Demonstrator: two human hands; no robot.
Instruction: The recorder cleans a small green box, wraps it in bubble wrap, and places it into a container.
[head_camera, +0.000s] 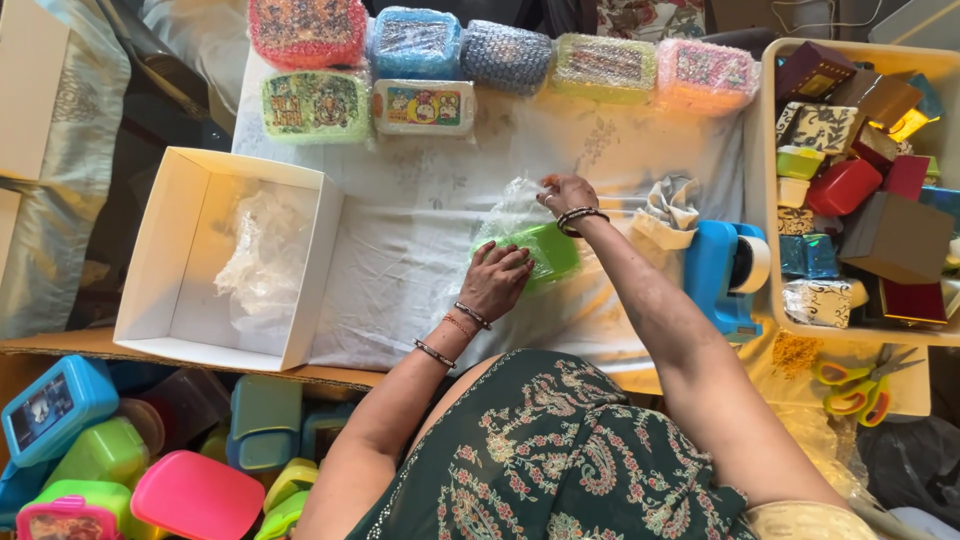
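A green plastic lunch box (548, 251) lies on the white cloth (420, 210), partly covered by clear bubble wrap (512, 212). My left hand (497, 281) presses down on the box's near left end. My right hand (566, 192) pinches the bubble wrap at the far side of the box, fingers closed on the sheet. Both wrists wear bangles.
An open white cardboard box (180, 260) with plastic inside sits to the left. Several wrapped lunch boxes (415, 45) line the far edge. A blue tape dispenser (728, 270), a tray of small gift boxes (765, 180) and scissors (855, 385) stand right. Loose colourful lunch boxes (110, 450) lie lower left.
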